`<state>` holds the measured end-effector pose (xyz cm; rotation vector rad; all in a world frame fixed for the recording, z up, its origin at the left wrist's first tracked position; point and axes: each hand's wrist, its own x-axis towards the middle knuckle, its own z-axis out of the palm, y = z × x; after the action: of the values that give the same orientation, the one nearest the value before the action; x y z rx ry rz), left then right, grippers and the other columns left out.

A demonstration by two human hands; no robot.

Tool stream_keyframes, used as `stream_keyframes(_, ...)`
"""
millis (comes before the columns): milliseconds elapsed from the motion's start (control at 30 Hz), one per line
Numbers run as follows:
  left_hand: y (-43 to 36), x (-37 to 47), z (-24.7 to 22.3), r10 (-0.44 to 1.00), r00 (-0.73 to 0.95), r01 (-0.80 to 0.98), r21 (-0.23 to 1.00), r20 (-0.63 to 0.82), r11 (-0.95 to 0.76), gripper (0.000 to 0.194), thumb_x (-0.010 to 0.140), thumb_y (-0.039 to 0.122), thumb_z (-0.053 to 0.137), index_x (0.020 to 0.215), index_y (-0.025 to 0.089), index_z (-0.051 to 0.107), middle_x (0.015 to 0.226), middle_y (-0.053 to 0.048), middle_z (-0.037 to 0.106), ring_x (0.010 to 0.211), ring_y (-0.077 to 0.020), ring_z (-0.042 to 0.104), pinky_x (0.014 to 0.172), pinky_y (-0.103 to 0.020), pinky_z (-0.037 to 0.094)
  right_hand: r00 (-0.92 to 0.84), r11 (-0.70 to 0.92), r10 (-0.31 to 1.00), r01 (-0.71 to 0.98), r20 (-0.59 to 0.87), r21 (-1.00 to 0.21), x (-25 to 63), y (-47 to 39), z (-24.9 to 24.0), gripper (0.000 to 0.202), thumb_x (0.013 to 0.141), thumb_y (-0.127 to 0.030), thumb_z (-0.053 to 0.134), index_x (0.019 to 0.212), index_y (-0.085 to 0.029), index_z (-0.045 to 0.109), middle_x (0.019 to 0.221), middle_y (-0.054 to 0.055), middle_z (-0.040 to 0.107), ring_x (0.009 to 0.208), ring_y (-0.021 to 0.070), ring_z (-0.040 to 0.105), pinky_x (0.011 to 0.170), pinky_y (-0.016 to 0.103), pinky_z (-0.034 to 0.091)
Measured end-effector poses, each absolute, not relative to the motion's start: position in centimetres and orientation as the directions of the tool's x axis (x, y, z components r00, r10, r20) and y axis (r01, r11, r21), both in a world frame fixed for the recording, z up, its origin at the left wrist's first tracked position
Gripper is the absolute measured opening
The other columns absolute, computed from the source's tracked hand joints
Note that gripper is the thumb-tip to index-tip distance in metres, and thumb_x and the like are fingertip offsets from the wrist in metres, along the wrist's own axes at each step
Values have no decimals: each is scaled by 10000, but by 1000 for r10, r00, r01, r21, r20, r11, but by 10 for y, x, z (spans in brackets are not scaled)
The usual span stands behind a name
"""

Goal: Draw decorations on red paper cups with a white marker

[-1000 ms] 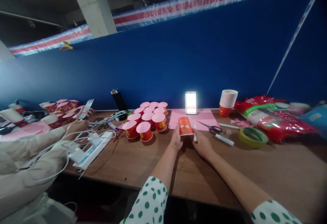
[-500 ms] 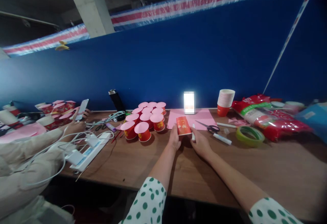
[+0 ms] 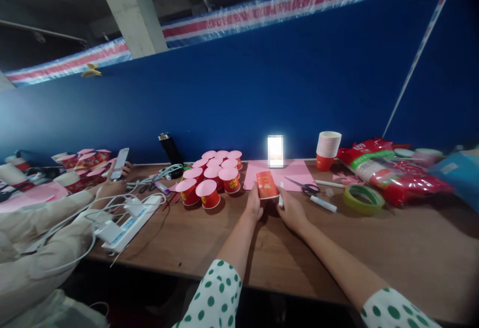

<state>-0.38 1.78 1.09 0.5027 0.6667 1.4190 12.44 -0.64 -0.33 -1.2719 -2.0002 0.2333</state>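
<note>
My left hand (image 3: 255, 204) is closed around the left side of a red paper cup (image 3: 266, 184) with a pale pattern. The cup's white edge points down toward me. In my right hand (image 3: 294, 211) a slim white pen-shaped tube (image 3: 281, 194) is gripped, close against the cup's right side. Just behind lies a pink paper sheet (image 3: 252, 176), with dark-handled scissors (image 3: 310, 188) across its right corner. Another white tube (image 3: 324, 204) lies to the right of my right hand. To the left stand several red cups (image 3: 210, 198) topped with pink paper discs.
A bright screen (image 3: 276, 151) stands behind the sheet. Rightward are stacked paper cups (image 3: 328, 146), a tape roll (image 3: 362, 199) and a red plastic package (image 3: 404, 178). On the left, a power strip (image 3: 132, 223) with cables lies beside a co-worker's hands (image 3: 112, 186) holding a phone (image 3: 120, 162). A black bottle (image 3: 170, 148) stands behind.
The cup has turned slightly in my hands, its top leaning a little further left. The whole view has shifted slightly. Both hands keep their hold.
</note>
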Motion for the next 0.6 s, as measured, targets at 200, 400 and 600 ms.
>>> stream_keyframes(200,18,-4,11,991,8,-728,679,-132,96,367,899,392,416,946,96,627,915,-120,703,985,-225,639,906,-356,483,-240,496,842,697,484,-518,125,-8,-1,511,801,-162,441,1310,-146,400,1245,130,567,1090,248,571,888,371,472)
stream_keyframes(400,18,-3,11,990,-14,-719,689,-141,88,377,901,397,410,935,87,622,873,-123,704,943,-221,654,883,-354,494,-245,494,842,708,481,-505,125,-7,-2,530,775,-141,442,1304,-134,399,1231,135,574,1081,244,573,878,363,476)
stream_keyframes(600,19,-3,10,993,-15,-705,705,-113,69,389,898,412,408,960,95,626,901,-131,704,959,-230,650,906,-357,482,-239,491,840,716,487,-496,125,-7,-1,542,750,-118,439,1292,-124,415,1196,140,590,1065,235,579,875,353,476)
